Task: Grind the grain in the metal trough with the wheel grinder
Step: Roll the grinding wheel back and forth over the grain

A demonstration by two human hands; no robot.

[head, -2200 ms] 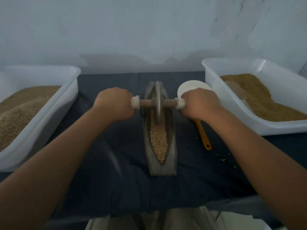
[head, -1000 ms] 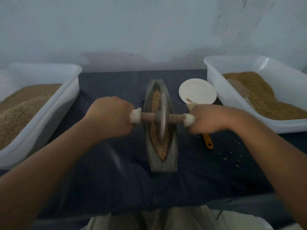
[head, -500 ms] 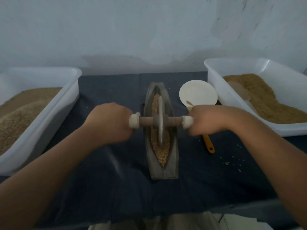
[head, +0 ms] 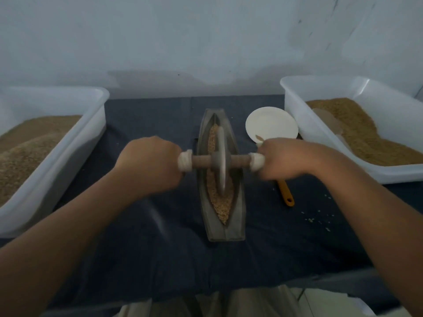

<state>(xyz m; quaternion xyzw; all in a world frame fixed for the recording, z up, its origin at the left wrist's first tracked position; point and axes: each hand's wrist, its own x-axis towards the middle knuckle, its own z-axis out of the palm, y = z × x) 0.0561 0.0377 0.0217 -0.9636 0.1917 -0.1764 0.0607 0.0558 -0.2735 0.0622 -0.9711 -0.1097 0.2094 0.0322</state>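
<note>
A boat-shaped metal trough [head: 238, 216] lies lengthwise on the dark cloth, straight ahead of me. Tan grain [head: 223, 210] fills its groove. The wheel grinder [head: 221, 161] stands upright in the groove near the middle of the trough, its wooden axle crossing the trough sideways. My left hand [head: 148, 163] grips the left end of the axle at its white wrapping. My right hand [head: 281, 160] grips the right end in the same way. Both fists hide the handle tips.
A white tub [head: 75, 143] of grain stands at the left, another white tub [head: 295, 104] of grain at the right. A white bowl-shaped scoop [head: 271, 124] with an orange handle [head: 286, 193] lies right of the trough. Loose grains [head: 318, 219] are scattered on the cloth. A wall rises behind.
The wheel rolled from the far end of the trough toward me, then stayed near the middle; both hands kept their grip on the axle.
</note>
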